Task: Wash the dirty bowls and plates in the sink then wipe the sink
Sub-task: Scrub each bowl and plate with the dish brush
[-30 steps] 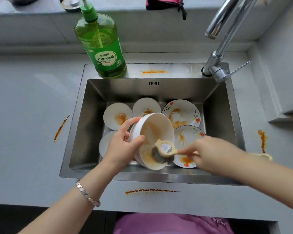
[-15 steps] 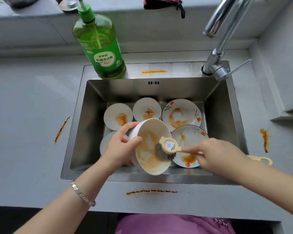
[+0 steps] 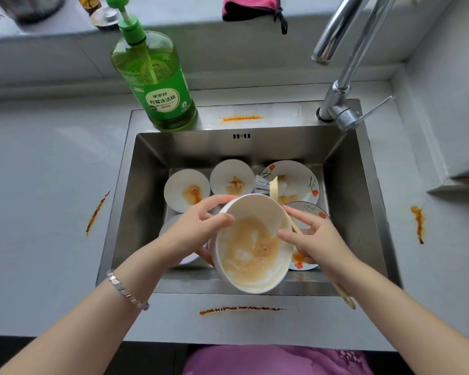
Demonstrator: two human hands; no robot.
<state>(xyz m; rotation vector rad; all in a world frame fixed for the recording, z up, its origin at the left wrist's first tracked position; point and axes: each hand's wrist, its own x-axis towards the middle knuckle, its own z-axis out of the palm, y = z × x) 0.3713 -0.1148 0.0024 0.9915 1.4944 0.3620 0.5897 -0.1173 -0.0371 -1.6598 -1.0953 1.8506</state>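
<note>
I hold a white bowl, smeared inside with brown foamy residue, tilted over the front of the steel sink. My left hand grips its left rim, thumb inside. My right hand touches the right rim with thumb and forefinger while holding the wooden handle of a dish brush; the brush head sticks out beyond the bowl's far side. Two small stained bowls and two flowered plates lie on the sink floor. Another white dish lies partly hidden under my left hand.
A green dish soap bottle stands on the sink's back left ledge; the faucet rises at the back right. Orange sauce streaks mark the back ledge, front ledge, left counter and right counter. A pink cloth hangs behind.
The brush has left the bowl's inside and now lies behind its far side. My right hand moved in onto the bowl's right rim, and the bowl turned more upward.
</note>
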